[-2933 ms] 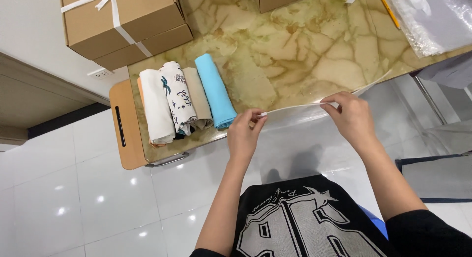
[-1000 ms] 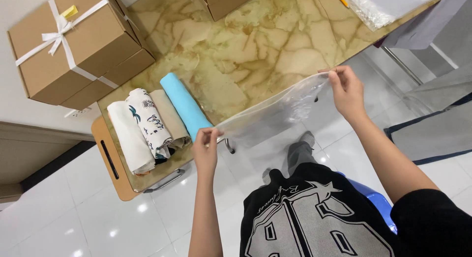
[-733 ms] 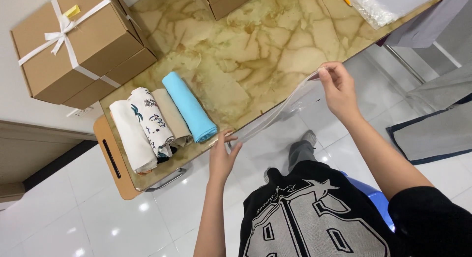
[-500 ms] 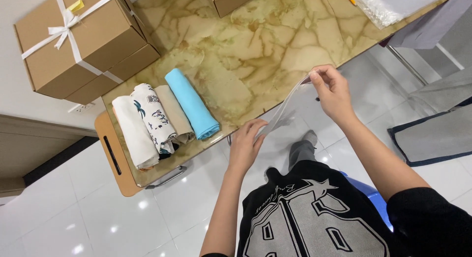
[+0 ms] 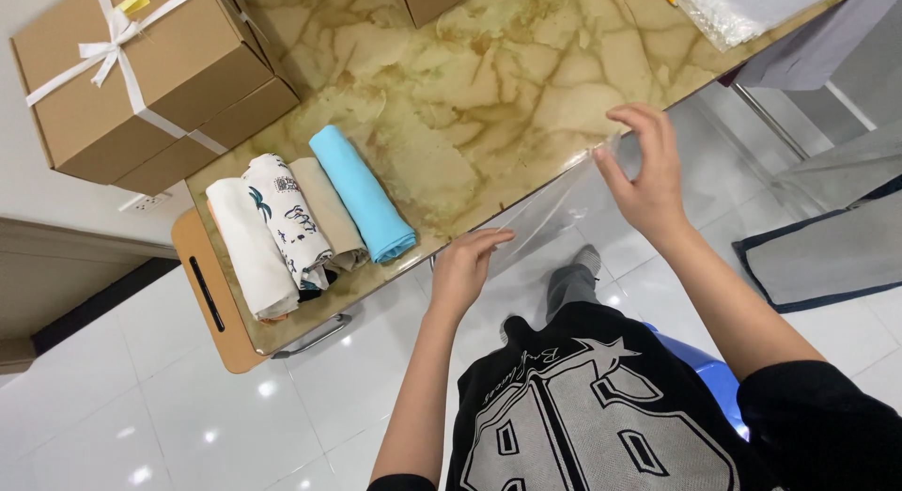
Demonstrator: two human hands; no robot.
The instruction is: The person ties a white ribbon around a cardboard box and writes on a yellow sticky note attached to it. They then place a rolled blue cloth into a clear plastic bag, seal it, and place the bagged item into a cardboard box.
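Clear plastic bag [image 5: 554,209] stretched over table edge [image 5: 526,96], between both hands. Left hand [image 5: 465,270] fingers extended, touching bag's near end; grip unclear. Right hand [image 5: 644,176] pinching far corner (thumb against fingertips). Rolled cloths [image 5: 305,218] lying just beside, leftward.

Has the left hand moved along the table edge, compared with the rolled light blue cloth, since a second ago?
Yes. The left hand has shifted right along the table edge, from just below the blue cloth to right of it, toward the right hand.
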